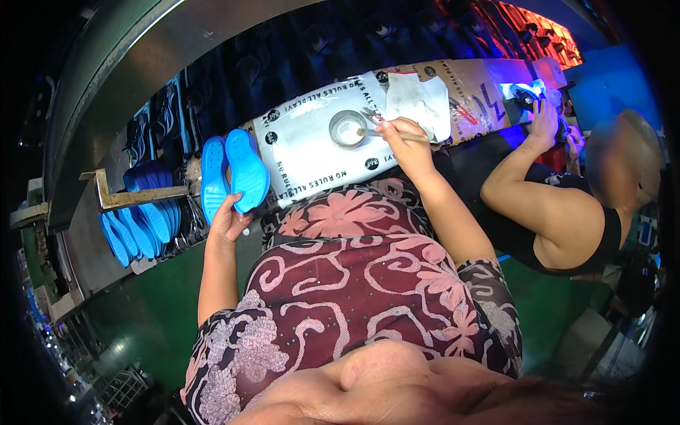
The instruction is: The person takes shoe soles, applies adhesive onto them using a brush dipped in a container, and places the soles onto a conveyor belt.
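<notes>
my left hand [228,221] is closed around the heel ends of two blue soles [234,172], holding them upright side by side at the left edge of the bench. fingers wrap the bottom of them, so the lower ends are covered and i can't see how they meet.

my right hand [398,136] pinches a thin brush [393,134], handle sticking out to the right, tip at the rim of a small round tin [348,129]. the tin sits on a white printed sheet [312,145] covering the bench. what's in the tin looks pale, hard to say more. the bristles are too small to make out.

a crumpled white cloth [419,99] lies just past my right hand, with something red [464,113] beside it that i can't identify.

to my left, more blue soles [142,223] are stacked in a rack, partly behind a wooden bar [138,197], count impossible to tell. dark shoes [283,60] line the back in shadow, mostly just shapes.

a co-worker on my right has an arm [520,170] stretched to the bench under a bluish light; their hand [545,120] rests on something dark i can't make out.
</notes>
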Available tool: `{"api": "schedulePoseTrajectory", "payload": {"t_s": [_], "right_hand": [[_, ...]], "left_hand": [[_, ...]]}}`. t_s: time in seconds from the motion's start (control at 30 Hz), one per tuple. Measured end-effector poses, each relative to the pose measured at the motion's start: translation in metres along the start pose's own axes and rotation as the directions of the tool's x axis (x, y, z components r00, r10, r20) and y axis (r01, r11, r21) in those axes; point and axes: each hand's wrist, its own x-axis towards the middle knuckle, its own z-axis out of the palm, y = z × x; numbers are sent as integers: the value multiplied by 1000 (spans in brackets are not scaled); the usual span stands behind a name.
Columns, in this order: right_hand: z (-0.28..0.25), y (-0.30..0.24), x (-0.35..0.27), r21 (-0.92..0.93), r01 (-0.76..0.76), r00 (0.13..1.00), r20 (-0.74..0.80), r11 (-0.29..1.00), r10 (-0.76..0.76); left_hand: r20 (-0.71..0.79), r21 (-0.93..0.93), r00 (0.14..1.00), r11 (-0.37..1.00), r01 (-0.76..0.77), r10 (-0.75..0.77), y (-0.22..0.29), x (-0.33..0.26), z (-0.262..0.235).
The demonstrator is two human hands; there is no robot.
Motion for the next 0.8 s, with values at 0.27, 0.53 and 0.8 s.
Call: {"api": "schedulePoseTrajectory", "payload": {"t_s": [0.27,0.53,0.8], "right_hand": [[46,29,25,-204,290,956,98,935,-276],[23,9,17,-71,105,994,12,992,-105],[17,13,11,-149,135,990,51,980,-128]], "left_hand": [[-43,-18,999,1000,26,-26,-12,-8,22],[19,108,993,987,-120,118,-11,-8,47],[-17,566,868,720,-401,496,-18,-20,116]]}}
